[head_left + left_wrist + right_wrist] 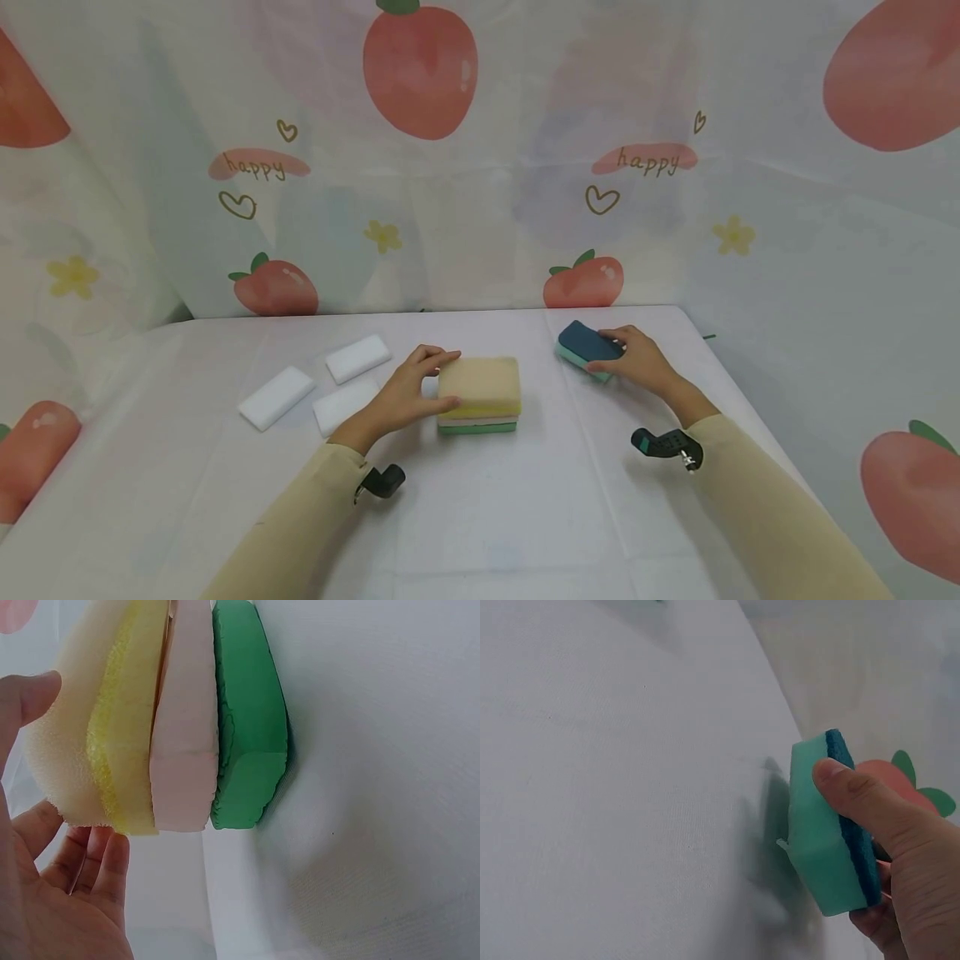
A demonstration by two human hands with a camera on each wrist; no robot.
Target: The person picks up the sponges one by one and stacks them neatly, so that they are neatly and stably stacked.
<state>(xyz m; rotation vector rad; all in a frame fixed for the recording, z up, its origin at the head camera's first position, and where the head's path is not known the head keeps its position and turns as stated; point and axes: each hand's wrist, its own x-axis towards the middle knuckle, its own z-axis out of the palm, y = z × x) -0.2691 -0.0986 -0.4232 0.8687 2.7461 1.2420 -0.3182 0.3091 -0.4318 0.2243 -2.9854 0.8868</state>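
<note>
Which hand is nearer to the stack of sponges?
Left. The left hand is right at the left side of the stack of sponges; the right hand is farther off, to its right, holding a blue and green sponge.

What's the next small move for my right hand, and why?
Probably bring the blue-green sponge over the stack: the right hand already grips it, the left hand is at the stack, and no other sponge lies on the cream top.
</note>
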